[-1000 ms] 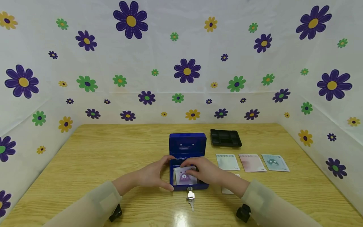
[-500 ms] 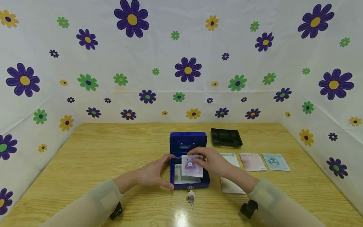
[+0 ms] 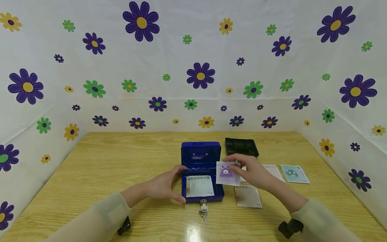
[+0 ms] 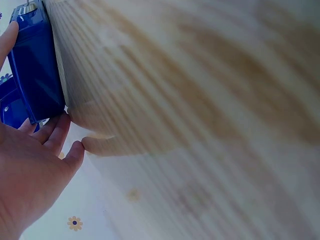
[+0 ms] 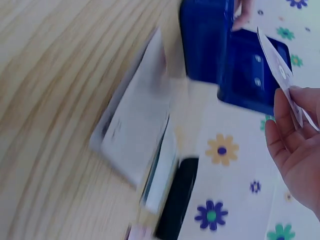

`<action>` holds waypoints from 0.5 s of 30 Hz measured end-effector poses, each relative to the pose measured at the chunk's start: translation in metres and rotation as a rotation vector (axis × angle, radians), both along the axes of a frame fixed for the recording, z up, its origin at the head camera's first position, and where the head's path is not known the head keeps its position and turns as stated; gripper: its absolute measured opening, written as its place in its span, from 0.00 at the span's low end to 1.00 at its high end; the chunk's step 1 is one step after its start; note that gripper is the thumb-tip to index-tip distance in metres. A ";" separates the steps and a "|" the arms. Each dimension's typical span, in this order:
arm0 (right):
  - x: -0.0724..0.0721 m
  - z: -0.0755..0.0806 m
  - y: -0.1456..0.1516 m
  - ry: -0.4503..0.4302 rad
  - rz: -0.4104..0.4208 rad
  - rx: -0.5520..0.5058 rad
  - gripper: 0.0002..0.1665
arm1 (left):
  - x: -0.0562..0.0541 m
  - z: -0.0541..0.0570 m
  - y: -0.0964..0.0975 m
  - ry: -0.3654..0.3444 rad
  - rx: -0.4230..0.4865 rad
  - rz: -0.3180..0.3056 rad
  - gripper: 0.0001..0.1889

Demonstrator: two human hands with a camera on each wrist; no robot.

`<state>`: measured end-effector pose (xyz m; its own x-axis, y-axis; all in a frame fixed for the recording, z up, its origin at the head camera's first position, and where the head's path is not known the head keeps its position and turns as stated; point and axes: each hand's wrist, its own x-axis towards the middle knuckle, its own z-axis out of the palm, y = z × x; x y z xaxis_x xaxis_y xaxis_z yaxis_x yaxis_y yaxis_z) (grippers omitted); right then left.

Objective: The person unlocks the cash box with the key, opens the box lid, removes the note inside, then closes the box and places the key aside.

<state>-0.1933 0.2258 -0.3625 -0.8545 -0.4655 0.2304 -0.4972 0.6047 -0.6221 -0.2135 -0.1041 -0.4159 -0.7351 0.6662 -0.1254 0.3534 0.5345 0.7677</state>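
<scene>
Purple note in the right hand

Got a purple-and-white note with a one-eyed creature print, pinched between thumb and fingers of the right hand, tilted and raised at the right edge of the blue box. Have that box on the bench, lid up, with pale notes inside, touched by the left hand on its left side.

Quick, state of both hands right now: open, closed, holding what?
Left hand: holding the blue box by its left side.
Right hand: holding the purple note between thumb and fingers.
</scene>
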 end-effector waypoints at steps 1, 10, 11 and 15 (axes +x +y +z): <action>0.002 0.001 0.006 -0.002 -0.013 0.007 0.15 | 0.000 0.000 0.000 0.001 0.000 -0.002 0.53; 0.017 0.003 0.053 0.057 -0.043 -0.017 0.13 | -0.001 -0.002 0.000 0.007 -0.005 -0.008 0.53; 0.018 0.003 0.057 0.065 -0.039 -0.022 0.13 | -0.001 -0.001 0.000 0.005 -0.005 -0.009 0.53; 0.024 0.003 0.073 0.040 -0.047 -0.018 0.13 | 0.000 -0.001 0.000 -0.001 -0.005 -0.008 0.53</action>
<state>-0.1689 0.2988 -0.3594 -0.8651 -0.4209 0.2731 -0.4936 0.6166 -0.6133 -0.2140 -0.1044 -0.4167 -0.7300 0.6711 -0.1290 0.3570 0.5355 0.7654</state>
